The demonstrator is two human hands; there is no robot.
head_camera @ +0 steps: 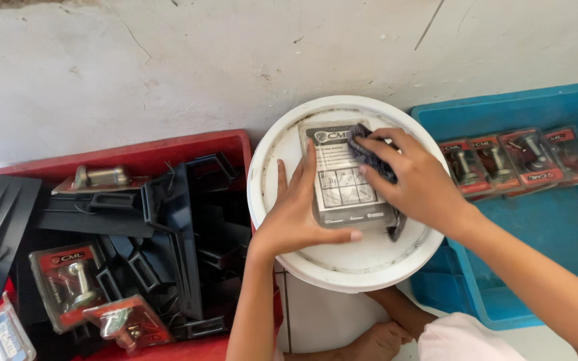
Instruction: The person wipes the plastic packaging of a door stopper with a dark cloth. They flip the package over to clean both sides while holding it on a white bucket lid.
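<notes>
Now: both hands on a clear blister pack atop a white bucket lid.

L hand (300,214) lies flat w/ fingers spread, palm pressing the near-left edge of the clear blister pack (346,177); thumb runs along its near side. R hand (415,179) has fingers curled, pinching a dark cloth (373,159) against the pack's far-right part. Pack lies face down, white printed card showing, roughly centred on the white bucket lid (342,264), which sits against the wall. Left of the lid: red crate (162,150) w/ black plastic parts (175,220) & several red-carded packs (68,281) holding metal hardware. Right: blue crate (556,227) w/ a row of red-carded packs (516,160) overlapping along its far side. Near edge: person's bare foot (382,341) on the tile floor.
</notes>
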